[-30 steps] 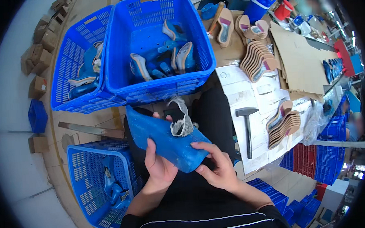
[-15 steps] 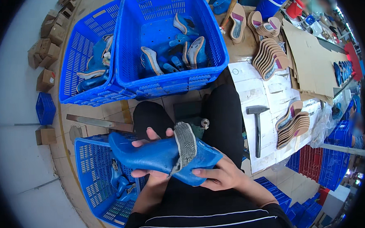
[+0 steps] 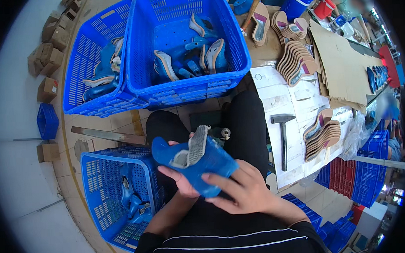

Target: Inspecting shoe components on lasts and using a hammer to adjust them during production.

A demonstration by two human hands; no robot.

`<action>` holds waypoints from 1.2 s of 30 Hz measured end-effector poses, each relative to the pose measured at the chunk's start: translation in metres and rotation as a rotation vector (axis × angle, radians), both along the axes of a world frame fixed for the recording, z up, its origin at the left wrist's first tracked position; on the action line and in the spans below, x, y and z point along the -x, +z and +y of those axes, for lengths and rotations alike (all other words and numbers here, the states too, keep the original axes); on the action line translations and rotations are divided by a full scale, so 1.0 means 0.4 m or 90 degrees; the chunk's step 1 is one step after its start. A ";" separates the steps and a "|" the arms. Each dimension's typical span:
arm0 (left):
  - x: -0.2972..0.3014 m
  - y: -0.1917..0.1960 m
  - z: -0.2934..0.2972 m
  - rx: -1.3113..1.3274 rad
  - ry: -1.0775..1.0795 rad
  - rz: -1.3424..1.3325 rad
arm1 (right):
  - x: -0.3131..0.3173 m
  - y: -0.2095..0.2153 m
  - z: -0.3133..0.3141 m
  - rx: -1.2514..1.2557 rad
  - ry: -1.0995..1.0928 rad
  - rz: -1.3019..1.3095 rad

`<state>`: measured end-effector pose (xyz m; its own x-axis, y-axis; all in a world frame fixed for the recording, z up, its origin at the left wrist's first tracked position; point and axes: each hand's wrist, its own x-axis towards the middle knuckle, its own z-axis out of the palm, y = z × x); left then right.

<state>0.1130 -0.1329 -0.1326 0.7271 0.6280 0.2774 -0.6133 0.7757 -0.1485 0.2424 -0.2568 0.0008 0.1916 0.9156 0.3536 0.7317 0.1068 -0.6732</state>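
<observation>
Above my lap I hold a blue shoe last (image 3: pixel 167 150) with a grey woven elastic band (image 3: pixel 198 147) around its middle. My left hand (image 3: pixel 183 184) cups the last from below, partly hidden behind it. On the near side, my right hand (image 3: pixel 243 190) grips the ankle end of the last, its fingers laid over the blue surface. The band stands up in a loop on top, and the toe end points away to the left.
Two large blue crates (image 3: pixel 192 88) holding lasts with insoles stand ahead. A lower blue crate (image 3: pixel 90 194) with lasts sits left of my legs. On the right-hand table lie a hammer (image 3: pixel 283 143), stacked insoles (image 3: pixel 323 139), more insoles (image 3: pixel 294 63) and cardboard sheets (image 3: pixel 340 61).
The last has turned in my hands, its toe end swinging away from me and foreshortening. My left hand has shifted under it toward the middle. The view has moved slightly.
</observation>
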 end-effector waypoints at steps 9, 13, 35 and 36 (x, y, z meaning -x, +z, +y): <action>0.056 0.051 0.007 -0.257 -0.040 0.479 | -0.052 -0.126 -0.014 0.087 -0.170 0.555; 0.058 0.058 0.025 -0.451 0.027 0.652 | -0.074 -0.156 -0.013 0.072 -0.167 0.647; -0.009 0.142 0.096 -0.141 0.027 0.445 | -0.238 -0.157 0.024 0.202 -0.299 0.602; -0.006 0.151 0.117 -0.104 0.020 0.409 | -0.284 -0.172 0.026 0.165 -0.371 0.493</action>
<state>0.1152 -0.0860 -0.0724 0.7617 0.6383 -0.1108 -0.5637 0.7373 0.3725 0.3561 -0.2464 -0.0680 0.7278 0.6364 -0.2555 -0.0268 -0.3459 -0.9379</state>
